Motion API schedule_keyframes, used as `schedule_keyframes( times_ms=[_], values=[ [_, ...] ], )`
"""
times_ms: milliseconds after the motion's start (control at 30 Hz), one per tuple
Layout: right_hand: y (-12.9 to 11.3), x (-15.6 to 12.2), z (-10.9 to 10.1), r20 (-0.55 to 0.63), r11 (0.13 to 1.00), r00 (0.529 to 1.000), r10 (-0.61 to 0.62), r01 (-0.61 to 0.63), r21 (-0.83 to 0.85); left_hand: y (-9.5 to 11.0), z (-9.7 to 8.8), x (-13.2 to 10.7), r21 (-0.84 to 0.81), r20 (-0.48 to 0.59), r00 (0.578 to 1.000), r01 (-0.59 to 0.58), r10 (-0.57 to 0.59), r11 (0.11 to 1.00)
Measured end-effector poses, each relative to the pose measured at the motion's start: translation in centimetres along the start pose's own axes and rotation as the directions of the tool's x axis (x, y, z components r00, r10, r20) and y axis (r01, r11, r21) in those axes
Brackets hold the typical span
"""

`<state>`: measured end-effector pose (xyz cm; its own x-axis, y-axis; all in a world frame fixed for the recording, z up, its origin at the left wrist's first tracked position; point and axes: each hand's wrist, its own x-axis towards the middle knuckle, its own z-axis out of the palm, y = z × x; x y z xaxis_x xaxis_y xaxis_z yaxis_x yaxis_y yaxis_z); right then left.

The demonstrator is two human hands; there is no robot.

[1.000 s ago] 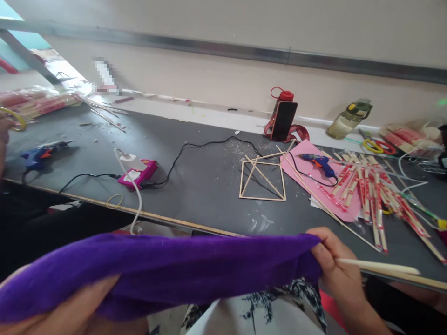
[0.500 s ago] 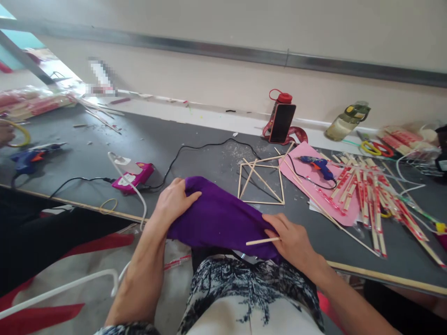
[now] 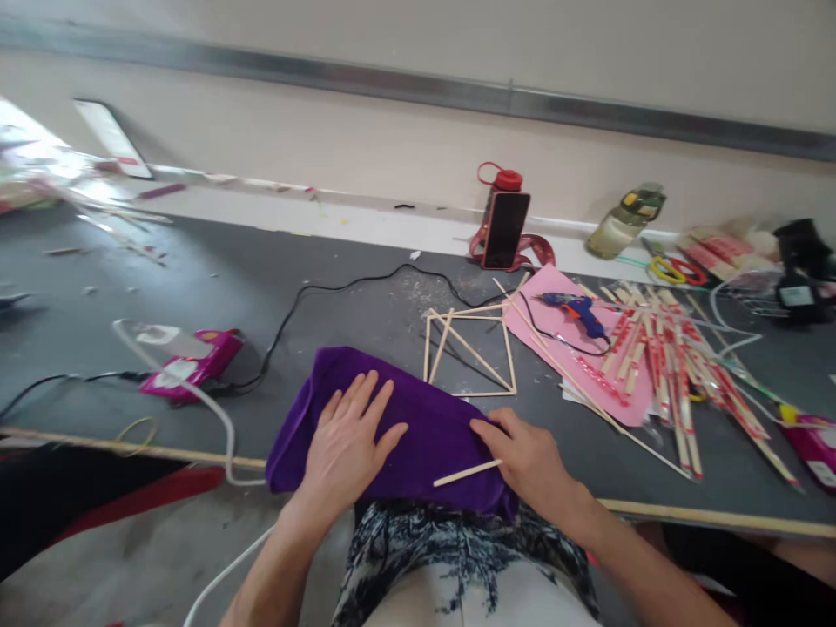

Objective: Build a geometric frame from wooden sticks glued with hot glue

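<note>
A folded purple cloth (image 3: 424, 444) lies over the table's front edge, close to my body. My left hand (image 3: 349, 444) rests flat on it with the fingers spread. Over the cloth's right end, my right hand (image 3: 532, 457) is closed around a thin wooden chopstick (image 3: 463, 475), which points out to the left above the fabric. Those right fingers also touch the cloth; whether they pinch it I cannot tell. Just behind the cloth sits a frame of joined chopsticks (image 3: 511, 357), with sticks crossing inside it.
A blue glue gun (image 3: 575, 309) lies on a pink sheet (image 3: 532, 305) beside several wrapped chopsticks (image 3: 679, 383). A phone (image 3: 506, 231) leans on a red-capped bottle (image 3: 507, 180). Power cords run from a magenta power strip (image 3: 222, 353) at left. Scissors (image 3: 676, 270) are at the back right.
The purple cloth has come down flatter and spread left. My left hand has let go of its upper edge and now lies flat on top. The right hand keeps the chopstick.
</note>
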<state>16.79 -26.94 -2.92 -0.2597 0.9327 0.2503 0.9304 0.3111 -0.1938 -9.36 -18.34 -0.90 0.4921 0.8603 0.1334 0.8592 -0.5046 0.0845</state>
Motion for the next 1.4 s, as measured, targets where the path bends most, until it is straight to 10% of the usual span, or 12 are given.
schedule_keyframes(
  times_ms=[200, 367, 567, 600, 667, 867, 1200, 1400],
  values=[
    [0.3, 1.3, 0.2, 0.02, 0.999, 1.0, 0.016, -0.015, -0.052, -1.3, 1.2, 1.7, 0.026, -0.018, 1.0, 0.008, -0.008, 1.0],
    [0.4, 1.6, 0.4, 0.039, 0.998, 0.999, 0.004, -0.002, -0.057, 0.0, -2.0, 2.8, -0.168, -0.165, 0.985, 0.018, -0.046, 0.986],
    [0.4, 1.7, 0.0, 0.077, 0.997, 0.997, 0.007, -0.002, -0.071, 3.2, -8.6, 10.6, -0.728, -0.435, 0.844, -0.125, -0.314, 0.674],
    [0.4, 1.8, 0.0, 0.075, 0.997, 0.997, 0.008, -0.003, -0.074, 3.3, -8.9, 12.3, -0.803, -0.481, 0.761, -0.183, -0.435, 0.567],
    [0.5, 1.8, 0.2, 0.059, 0.997, 0.998, 0.007, -0.003, -0.08, 3.1, -8.9, 15.4, -0.879, -0.459, 0.682, -0.259, -0.569, 0.399],
    [0.5, 1.8, 0.4, 0.021, 0.996, 1.0, -0.019, 0.02, -0.088, 1.0, -5.4, 18.3, -0.911, -0.402, 0.545, -0.152, -0.736, 0.384],
    [2.0, 3.0, -5.1, -0.195, 0.993, 0.978, 0.069, -0.05, 0.103, 4.4, -3.7, 15.6, -0.737, -0.667, 0.632, -0.48, -0.396, 0.476],
    [2.7, 5.4, -8.0, -0.109, 0.891, 0.985, 0.132, -0.07, 0.449, 7.4, -4.8, 12.8, -0.665, -0.641, 0.733, -0.678, 0.228, 0.312]
  ],
)
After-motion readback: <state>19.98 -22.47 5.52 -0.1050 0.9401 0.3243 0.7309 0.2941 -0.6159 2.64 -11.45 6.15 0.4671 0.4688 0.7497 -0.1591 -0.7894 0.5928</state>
